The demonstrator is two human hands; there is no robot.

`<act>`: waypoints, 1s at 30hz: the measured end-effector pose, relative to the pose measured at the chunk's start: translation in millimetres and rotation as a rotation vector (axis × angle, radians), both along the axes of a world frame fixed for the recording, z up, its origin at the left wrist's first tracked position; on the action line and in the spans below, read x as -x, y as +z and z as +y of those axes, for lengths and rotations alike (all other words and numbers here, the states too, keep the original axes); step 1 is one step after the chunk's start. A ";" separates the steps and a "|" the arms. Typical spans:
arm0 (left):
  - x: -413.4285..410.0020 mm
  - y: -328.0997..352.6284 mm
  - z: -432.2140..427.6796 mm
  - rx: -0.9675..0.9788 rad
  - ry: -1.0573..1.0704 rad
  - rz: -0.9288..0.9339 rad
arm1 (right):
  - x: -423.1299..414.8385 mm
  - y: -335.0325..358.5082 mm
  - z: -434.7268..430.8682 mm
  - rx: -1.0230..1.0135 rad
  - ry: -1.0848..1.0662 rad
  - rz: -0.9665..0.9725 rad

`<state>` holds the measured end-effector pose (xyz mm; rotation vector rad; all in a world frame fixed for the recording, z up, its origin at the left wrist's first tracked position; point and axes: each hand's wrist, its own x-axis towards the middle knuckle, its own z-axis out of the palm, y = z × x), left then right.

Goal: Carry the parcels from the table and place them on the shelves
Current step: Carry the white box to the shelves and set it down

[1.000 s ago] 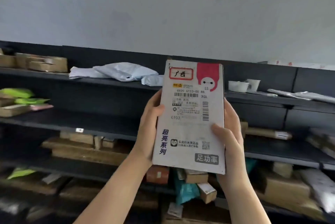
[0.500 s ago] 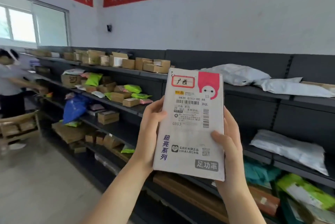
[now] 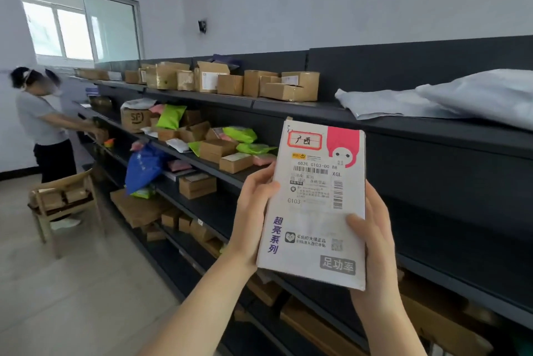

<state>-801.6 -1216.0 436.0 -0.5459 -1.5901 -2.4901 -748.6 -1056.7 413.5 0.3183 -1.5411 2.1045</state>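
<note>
I hold a flat white parcel [image 3: 314,211] upright in front of me, its shipping label and pink corner facing me. My left hand [image 3: 251,217] grips its left edge and my right hand [image 3: 372,237] grips its lower right edge, thumb on the front. Behind it runs a long dark shelf unit [image 3: 418,136] with several tiers along the wall.
Cardboard boxes [image 3: 230,81] line the top shelf, grey mailer bags [image 3: 450,99] lie to the right. Green pouches, small boxes and a blue bag [image 3: 144,166] fill the middle tiers. A person [image 3: 43,124] stands at the far left by a wooden chair [image 3: 63,200] holding boxes. Open floor lies at lower left.
The view has swung left along the shelves, bringing the window, the person and the chair into sight. The parcel stays upright in both hands, held the same way.
</note>
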 end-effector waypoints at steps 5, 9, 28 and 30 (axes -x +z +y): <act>105.5 -17.3 21.2 0.060 0.060 -0.037 | 101.1 -13.0 19.1 0.054 -0.045 -0.110; 180.2 -29.6 33.4 0.135 0.023 -0.105 | 167.7 -28.9 30.6 0.151 -0.058 -0.248; 488.7 -91.8 111.5 0.234 -0.527 -0.361 | 418.0 -76.0 75.2 0.266 -0.267 -0.535; 508.3 -96.2 123.6 0.224 -0.549 -0.356 | 434.4 -78.5 83.8 0.229 -0.272 -0.544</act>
